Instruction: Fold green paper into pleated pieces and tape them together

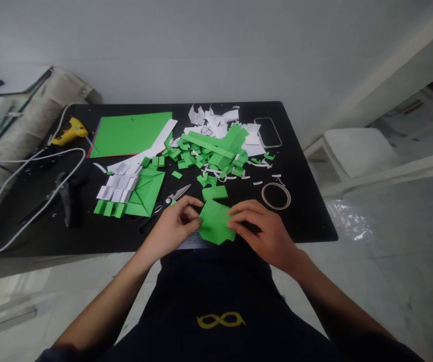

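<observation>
A many-sided piece of green paper (216,222) is held at the table's front edge, between both hands. My left hand (180,221) pinches its left side with thumb and fingers. On its right side the fingertips of my right hand (263,229) are closed on the sheet. Just beyond it lies a small green paper rectangle (215,193). A pair of scissors (178,194) rests beside my left hand, its blades pointing up and right and its handles partly hidden. Left of the scissors are a folded green paper (148,193) and stacked white folded pieces (118,183).
Green paper scraps (191,156) and white scraps (212,118) are heaped mid-table. A tape roll (275,196) and a phone-shaped outline (268,132) lie right. A yellow glue gun (72,131), a looping white cable (31,160) and green sheets (133,133) occupy the left.
</observation>
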`<state>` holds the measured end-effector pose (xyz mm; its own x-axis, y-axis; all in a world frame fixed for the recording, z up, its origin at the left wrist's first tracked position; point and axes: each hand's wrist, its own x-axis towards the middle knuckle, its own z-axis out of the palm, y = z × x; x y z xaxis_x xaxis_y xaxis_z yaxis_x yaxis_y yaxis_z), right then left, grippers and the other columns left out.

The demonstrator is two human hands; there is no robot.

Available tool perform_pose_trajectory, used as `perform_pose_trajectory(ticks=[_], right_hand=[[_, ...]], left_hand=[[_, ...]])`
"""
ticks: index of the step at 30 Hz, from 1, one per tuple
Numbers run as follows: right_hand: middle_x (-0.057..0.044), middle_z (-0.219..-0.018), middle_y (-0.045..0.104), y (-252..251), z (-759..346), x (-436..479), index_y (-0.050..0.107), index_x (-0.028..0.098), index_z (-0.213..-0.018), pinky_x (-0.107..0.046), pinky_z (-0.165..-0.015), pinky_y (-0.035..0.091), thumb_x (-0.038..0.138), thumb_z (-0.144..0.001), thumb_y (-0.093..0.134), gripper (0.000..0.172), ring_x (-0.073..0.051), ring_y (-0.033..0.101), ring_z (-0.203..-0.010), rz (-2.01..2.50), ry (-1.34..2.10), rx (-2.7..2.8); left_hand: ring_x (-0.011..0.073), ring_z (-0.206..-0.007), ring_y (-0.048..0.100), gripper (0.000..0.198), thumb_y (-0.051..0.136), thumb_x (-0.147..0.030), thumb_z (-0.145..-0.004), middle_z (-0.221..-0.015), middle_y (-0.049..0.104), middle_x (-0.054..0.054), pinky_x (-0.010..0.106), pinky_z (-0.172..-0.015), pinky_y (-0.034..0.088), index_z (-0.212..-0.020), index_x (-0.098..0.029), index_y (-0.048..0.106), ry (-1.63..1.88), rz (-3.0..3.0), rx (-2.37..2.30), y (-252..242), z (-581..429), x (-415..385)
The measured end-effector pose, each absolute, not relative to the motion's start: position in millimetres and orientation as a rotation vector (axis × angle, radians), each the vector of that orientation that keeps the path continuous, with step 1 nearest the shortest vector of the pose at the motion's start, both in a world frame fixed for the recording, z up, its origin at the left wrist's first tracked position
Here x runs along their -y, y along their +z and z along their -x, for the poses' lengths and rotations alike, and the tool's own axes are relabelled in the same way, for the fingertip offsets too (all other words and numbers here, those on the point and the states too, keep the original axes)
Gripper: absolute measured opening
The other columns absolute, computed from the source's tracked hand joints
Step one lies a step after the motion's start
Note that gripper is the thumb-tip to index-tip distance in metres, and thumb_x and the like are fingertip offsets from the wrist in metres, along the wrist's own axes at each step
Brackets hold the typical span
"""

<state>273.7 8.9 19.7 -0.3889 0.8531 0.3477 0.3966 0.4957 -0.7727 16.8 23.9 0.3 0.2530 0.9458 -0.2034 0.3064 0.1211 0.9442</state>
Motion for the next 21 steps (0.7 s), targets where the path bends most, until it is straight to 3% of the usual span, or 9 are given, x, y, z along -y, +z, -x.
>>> perform_pose_trajectory(ticks=[3, 8, 16, 21], right_hand=[[-0.006, -0.097, 0.077, 22.4, -270.2, -7.7, 0.075, 0.023, -0.100, -0.040, -0.089, 0.063, 0.018, -0.102, 0.071, 0.007, -0.023, 0.074, -0.100, 0.962, 0.724, 1.978], [-0.006, -0.098, 0.078, 23.8, -267.6, -5.1, 0.074, 0.025, -0.101, -0.042, -0.089, 0.064, 0.020, -0.104, 0.068, 0.008, -0.024, 0.075, -0.099, 0.990, 0.699, 1.983], [-0.007, -0.094, 0.076, 20.8, -264.7, -3.7, 0.068, 0.023, -0.106, -0.039, -0.081, 0.062, 0.019, -0.110, 0.056, 0.012, -0.022, 0.074, -0.089, 1.016, 0.620, 2.086], [-0.008, -0.091, 0.074, 19.8, -258.7, -3.7, 0.064, 0.021, -0.105, -0.038, -0.078, 0.059, 0.018, -0.111, 0.053, 0.013, -0.022, 0.071, -0.085, 0.998, 0.555, 2.123]], left_hand=[[0.0142, -0.066, 0.061, 0.028, 0.069, -0.028, -0.086, -0.070, 0.064, -0.006, 0.026, -0.065, 0.046, -0.113, -0.021, 0.070, 0.659, -1.483, -1.285, 2.0, -17.7, -23.0], [0.0150, -0.065, 0.062, 0.019, 0.069, -0.035, -0.092, -0.068, 0.066, -0.005, 0.028, -0.067, 0.047, -0.106, -0.022, 0.070, 0.604, -1.591, -1.360, 1.9, -19.0, -23.5], [0.0153, -0.070, 0.069, 0.011, 0.068, -0.025, -0.090, -0.079, 0.074, -0.002, 0.027, -0.066, 0.049, -0.100, -0.022, 0.068, 0.588, -1.660, -1.375, 6.6, -23.2, -23.0], [0.0164, -0.078, 0.071, 0.021, 0.066, -0.021, -0.089, -0.085, 0.074, -0.001, 0.028, -0.072, 0.053, -0.110, -0.024, 0.065, 0.627, -1.656, -1.324, 7.4, -24.7, -22.7]])
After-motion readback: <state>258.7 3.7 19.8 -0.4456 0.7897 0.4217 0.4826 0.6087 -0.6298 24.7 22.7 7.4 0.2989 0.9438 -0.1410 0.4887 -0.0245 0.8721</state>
